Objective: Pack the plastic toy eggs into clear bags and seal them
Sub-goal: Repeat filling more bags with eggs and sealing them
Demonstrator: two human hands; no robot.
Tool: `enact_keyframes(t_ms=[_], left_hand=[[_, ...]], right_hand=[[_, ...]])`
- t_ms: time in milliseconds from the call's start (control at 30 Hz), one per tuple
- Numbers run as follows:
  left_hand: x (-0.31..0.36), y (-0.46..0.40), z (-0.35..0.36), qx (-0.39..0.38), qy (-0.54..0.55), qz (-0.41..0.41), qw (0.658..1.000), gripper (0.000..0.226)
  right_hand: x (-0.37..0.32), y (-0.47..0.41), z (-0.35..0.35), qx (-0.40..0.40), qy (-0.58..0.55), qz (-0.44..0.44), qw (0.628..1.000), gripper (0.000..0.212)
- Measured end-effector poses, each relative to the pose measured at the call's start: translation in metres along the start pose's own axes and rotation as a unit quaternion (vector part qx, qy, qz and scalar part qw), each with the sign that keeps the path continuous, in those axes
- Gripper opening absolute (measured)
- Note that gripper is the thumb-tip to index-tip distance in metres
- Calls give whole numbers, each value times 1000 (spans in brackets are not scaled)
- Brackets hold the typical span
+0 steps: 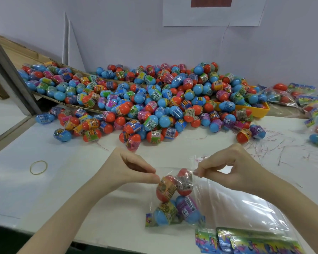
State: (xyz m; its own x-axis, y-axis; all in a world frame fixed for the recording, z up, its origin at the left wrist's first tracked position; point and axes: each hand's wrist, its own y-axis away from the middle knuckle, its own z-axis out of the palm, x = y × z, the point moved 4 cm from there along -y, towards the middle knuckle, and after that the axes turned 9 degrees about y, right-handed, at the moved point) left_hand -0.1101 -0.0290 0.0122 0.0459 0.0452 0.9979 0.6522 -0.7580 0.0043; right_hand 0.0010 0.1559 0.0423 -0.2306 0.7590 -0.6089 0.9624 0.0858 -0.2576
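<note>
Pinching the top edge of a clear bag (pixel 174 198) from both sides, a person's two hands work low in the middle of the frame over a white table (pixel 44 189). The left hand (pixel 134 169) has its thumb and forefinger pressed together on the bag's left corner, the other fingers curled under. The right hand (pixel 226 165) pinches the right corner between thumb and fingertips, the remaining fingers arched above.

Inside the bag sit four toy eggs: two red ones (pixel 173 186) at the top, side by side and touching, and two blue ones (pixel 176 211) below them. A printed card strip (pixel 148 219) shows at the bag's bottom edge.

Across the middle of the frame, a large heap of loose eggs (pixel 145 99), red and blue with bright wrappers, spills over the table and over a flattened cardboard sheet (pixel 77 105) at the left. A yellow tray (pixel 253 108) juts from the heap's right side. At the right edge lie packed bags (pixel 301 99) of eggs.

A stack of empty clear bags (pixel 250 213) with coloured header cards (pixel 246 242) lies in the lower right, just beside the bag in hand. A rubber band (pixel 38 167) rests alone at the left. A pale wall (pixel 136 33) with a sheet of paper (pixel 213 13) fills the top.
</note>
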Motion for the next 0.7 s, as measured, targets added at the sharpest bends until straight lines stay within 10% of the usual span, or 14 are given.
enact_keyframes(t_ms=[333, 433, 700], left_hand=[[0, 9, 5, 54, 24, 1, 998, 21], [3, 11, 8, 57, 38, 6, 998, 20], [6, 18, 9, 79, 56, 33, 995, 18]], right_hand=[[-1, 12, -5, 24, -39, 56, 997, 11], [-4, 4, -3, 95, -107, 118, 983, 35], [-8, -3, 34, -105, -117, 190, 969, 41]])
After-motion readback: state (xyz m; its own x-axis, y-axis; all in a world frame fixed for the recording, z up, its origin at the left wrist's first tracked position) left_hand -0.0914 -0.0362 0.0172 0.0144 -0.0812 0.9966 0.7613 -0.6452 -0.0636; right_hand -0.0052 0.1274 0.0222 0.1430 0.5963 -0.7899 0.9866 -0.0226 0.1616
